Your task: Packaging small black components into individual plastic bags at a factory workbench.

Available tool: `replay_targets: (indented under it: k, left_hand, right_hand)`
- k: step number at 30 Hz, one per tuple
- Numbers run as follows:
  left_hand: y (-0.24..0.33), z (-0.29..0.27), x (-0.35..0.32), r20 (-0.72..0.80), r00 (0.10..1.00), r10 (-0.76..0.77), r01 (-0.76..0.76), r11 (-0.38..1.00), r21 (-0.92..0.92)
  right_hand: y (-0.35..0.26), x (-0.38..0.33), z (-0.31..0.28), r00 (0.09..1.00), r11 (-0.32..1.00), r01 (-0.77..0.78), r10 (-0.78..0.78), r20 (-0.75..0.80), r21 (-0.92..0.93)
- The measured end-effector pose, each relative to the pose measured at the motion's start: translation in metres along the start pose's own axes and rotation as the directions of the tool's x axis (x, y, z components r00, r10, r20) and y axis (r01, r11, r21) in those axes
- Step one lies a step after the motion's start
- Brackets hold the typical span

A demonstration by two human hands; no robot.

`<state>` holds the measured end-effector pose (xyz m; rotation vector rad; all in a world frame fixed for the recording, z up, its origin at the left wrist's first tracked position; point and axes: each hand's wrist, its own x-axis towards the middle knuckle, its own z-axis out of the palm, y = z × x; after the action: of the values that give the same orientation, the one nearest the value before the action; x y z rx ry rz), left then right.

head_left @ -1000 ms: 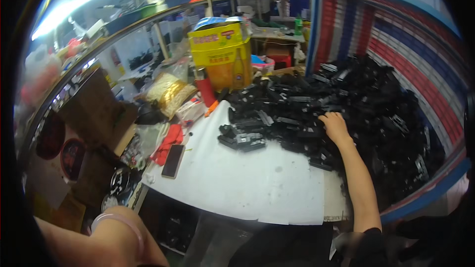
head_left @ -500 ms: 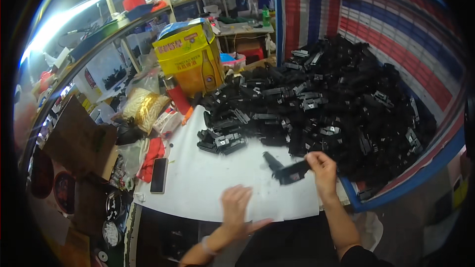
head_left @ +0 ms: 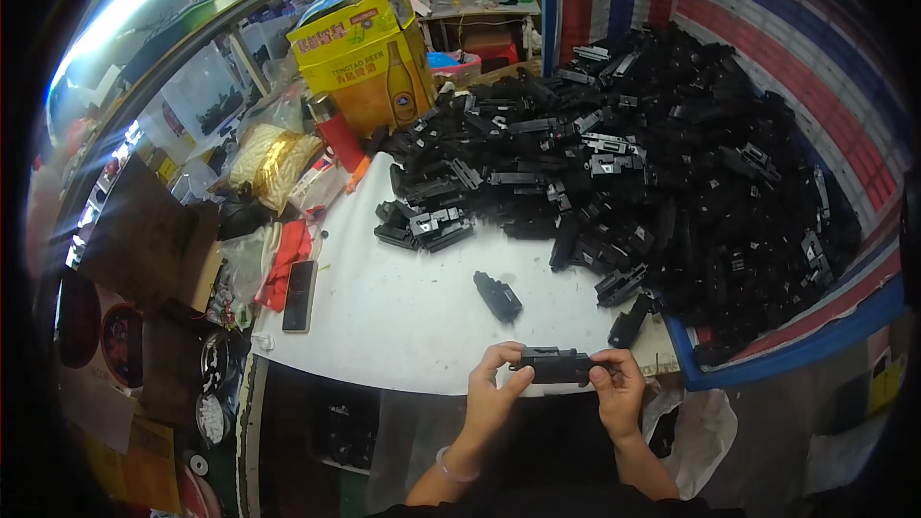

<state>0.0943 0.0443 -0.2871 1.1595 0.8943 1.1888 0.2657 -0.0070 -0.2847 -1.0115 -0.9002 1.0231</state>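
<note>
Your left hand (head_left: 491, 391) and right hand (head_left: 617, 391) both grasp one black plastic part (head_left: 556, 365), fingers pinched on its ends, at the near edge of the white table (head_left: 384, 317). A single loose part (head_left: 498, 295) lies just beyond it. The big heap of black parts (head_left: 652, 173) fills the far right, a yellow box (head_left: 369, 58) stands far left, and a dark phone (head_left: 299, 295) lies at the left edge.

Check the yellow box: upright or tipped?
Tipped. The yellow box leans with its top corner raised, beside the pile of black parts.
</note>
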Motion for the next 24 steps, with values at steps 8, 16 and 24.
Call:
replay_targets:
  k: [8, 16, 24]
  left_hand:
    - [0.003, 0.0, -0.006, 0.045, 0.999, 0.025, -0.026, 0.999, 0.02]
    - [0.001, -0.002, -0.004, 0.31, 0.951, -0.013, -0.114, 0.915, 0.386]
    - [-0.013, -0.075, 0.088, 0.561, 0.795, 0.231, -0.545, -0.137, 0.828]
  right_hand:
    - [-0.001, -0.004, -0.004, 0.994, 0.98, 0.109, -0.111, -0.001, -0.163]
    - [-0.014, -0.026, -0.044, 0.994, 0.934, 0.007, -0.046, -0.103, -0.357]
    - [-0.091, -0.098, -0.173, 0.924, 0.1, -0.351, 0.197, -0.327, -0.931]
